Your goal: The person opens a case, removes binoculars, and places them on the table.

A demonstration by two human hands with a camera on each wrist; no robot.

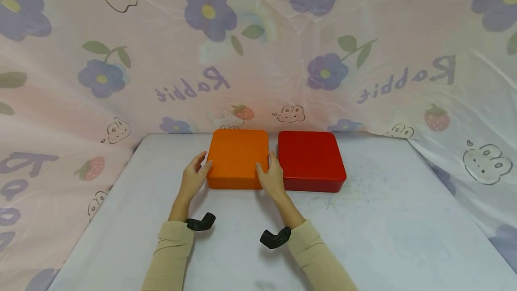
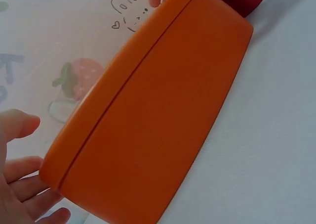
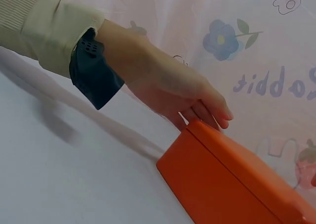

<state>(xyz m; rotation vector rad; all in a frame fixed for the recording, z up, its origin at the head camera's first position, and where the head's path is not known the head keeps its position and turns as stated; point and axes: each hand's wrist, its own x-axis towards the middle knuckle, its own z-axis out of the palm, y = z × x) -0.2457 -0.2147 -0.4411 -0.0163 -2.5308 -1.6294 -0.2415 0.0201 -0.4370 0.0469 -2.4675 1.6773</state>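
Left hand (image 1: pixel 193 180) + right hand (image 1: pixel 273 178): spread, are touching orange box (image 1: pixel 237 156) | red box (image 1: pixel 310 156): is sitting near tabletop's (image 1: pixel 230 255) far edge

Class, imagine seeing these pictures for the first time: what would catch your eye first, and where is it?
The bright orange box stands out first, on the white table between the left hand and the right hand. Just to its right in the head view sits a red box. Behind both hangs a pale pink cloth printed with purple flowers.
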